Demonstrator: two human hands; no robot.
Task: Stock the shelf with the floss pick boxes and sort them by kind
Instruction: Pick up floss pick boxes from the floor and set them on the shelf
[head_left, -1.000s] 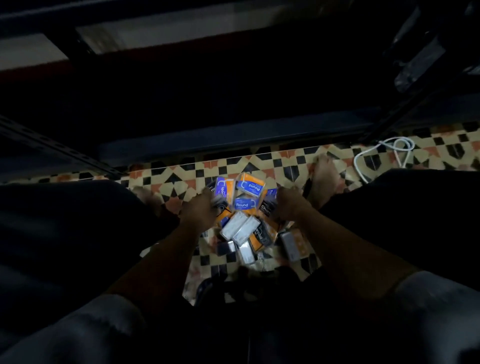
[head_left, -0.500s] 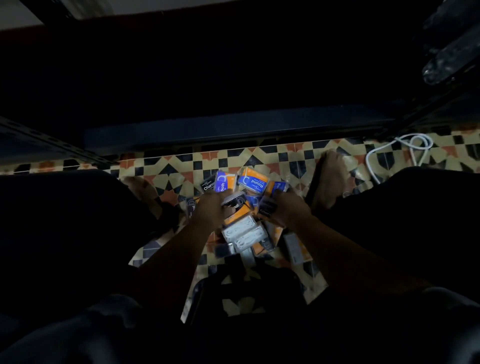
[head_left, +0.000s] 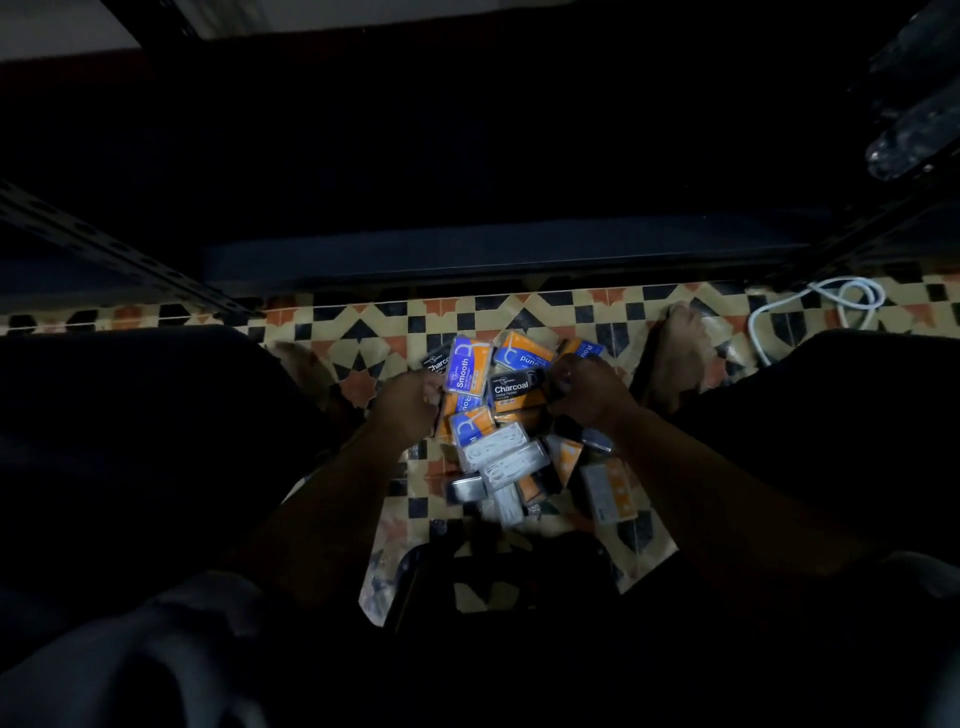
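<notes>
A heap of floss pick boxes lies on the patterned floor between my knees: blue-and-orange ones, black ones and some showing pale backs. My left hand pinches the lower edge of a blue-and-orange "Smooth" box at the heap's far left. My right hand grips the right end of a black "Charcoal" box, label up. An orange-and-blue "Round" box lies just beyond it. The low dark shelf runs across in front of the heap, its inside too dark to see.
My bare feet rest on the tiled floor on either side of the heap. A white cable coils at the right by the shelf leg. A perforated shelf upright slants in from the left. My dark-clothed knees flank the heap.
The view has tipped down and closer. My right hand now holds the Charcoal box label up, and my left hand has the Smooth box at the heap's far edge.
</notes>
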